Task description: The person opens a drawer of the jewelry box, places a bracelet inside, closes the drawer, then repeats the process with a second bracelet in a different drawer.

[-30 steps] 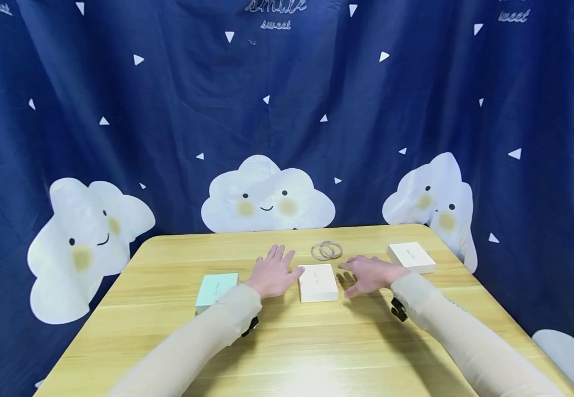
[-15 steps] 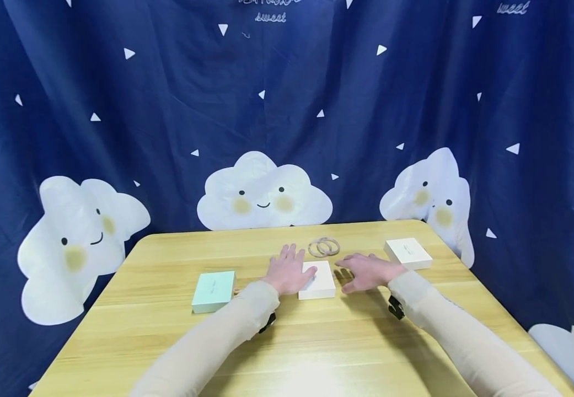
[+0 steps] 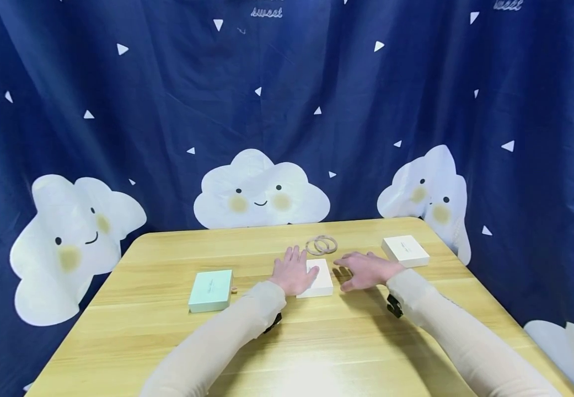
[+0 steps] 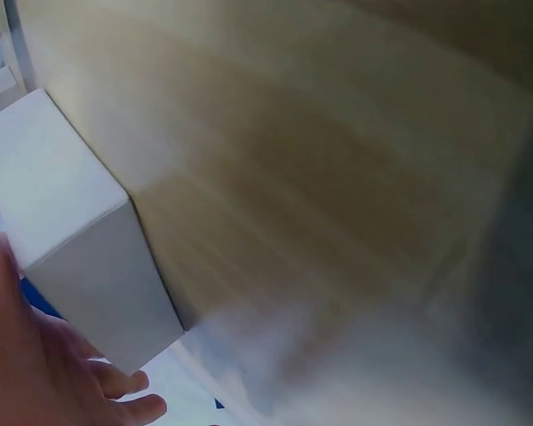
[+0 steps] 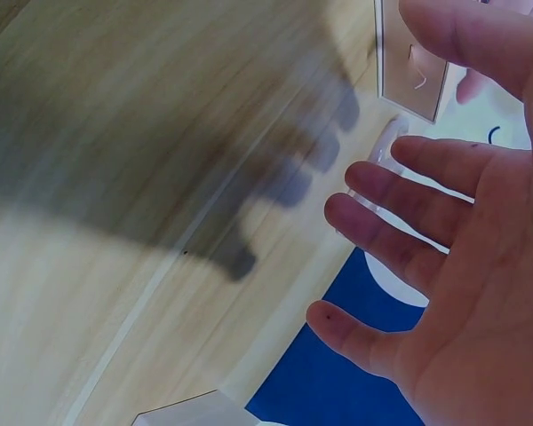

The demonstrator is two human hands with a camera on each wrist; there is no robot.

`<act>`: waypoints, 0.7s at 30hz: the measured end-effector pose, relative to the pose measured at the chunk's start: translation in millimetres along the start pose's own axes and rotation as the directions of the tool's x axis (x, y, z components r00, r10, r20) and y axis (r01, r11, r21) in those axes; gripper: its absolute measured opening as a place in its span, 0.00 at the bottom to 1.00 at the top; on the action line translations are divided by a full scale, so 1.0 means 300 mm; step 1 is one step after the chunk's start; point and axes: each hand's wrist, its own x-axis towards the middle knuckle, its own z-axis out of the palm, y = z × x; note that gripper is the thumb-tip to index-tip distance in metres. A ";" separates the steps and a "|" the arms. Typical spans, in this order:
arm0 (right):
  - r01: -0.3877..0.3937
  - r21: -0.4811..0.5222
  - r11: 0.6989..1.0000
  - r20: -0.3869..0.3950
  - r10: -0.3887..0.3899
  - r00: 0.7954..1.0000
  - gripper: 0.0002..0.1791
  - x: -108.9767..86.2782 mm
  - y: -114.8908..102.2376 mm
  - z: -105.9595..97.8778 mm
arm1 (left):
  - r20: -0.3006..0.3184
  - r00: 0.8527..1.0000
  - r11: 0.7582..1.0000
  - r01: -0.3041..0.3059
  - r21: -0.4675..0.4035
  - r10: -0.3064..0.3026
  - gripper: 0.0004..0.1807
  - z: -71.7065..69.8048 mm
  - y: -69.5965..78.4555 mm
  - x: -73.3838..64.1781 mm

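A small white box (image 3: pixel 322 280) lies flat near the middle of the table, with faint writing on its lid. Over its left side I see my left hand (image 3: pixel 293 272), fingers straight and the thumb reaching across the lid. In the left wrist view the palm (image 4: pixel 22 346) and fingers run along the side of the white box (image 4: pixel 58 177). My right hand (image 3: pixel 369 271) hovers just right of that box, fingers extended and holding nothing. Seen from the right wrist, the palm (image 5: pixel 489 257) is bare above the table. Two overlapping pinkish rings (image 3: pixel 321 245) lie behind the box.
A mint-green box (image 3: pixel 210 291) sits to the left, a small beige piece (image 3: pixel 234 290) showing at its right side. Another white box (image 3: pixel 406 251) stands at the back right. The wooden table (image 3: pixel 133 331) ends before a dark blue curtain (image 3: pixel 287 71) with clouds.
My left hand has moved right, from the box's left side to partly over its lid, uncovering the mint-green box. My right hand has stayed nearly in place; the head view has shifted slightly.
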 end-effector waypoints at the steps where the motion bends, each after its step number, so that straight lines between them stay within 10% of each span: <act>1: -0.002 -0.002 1.000 0.001 0.002 1.000 0.43 0.000 0.000 0.000 | 0.002 1.000 1.000 0.002 0.004 -0.002 0.41 0.000 0.002 0.000; 21: -0.002 -0.010 1.000 -0.010 0.002 1.000 0.40 -0.007 0.001 0.004 | -0.015 0.999 0.999 0.049 -0.009 -0.049 0.40 0.030 0.017 0.013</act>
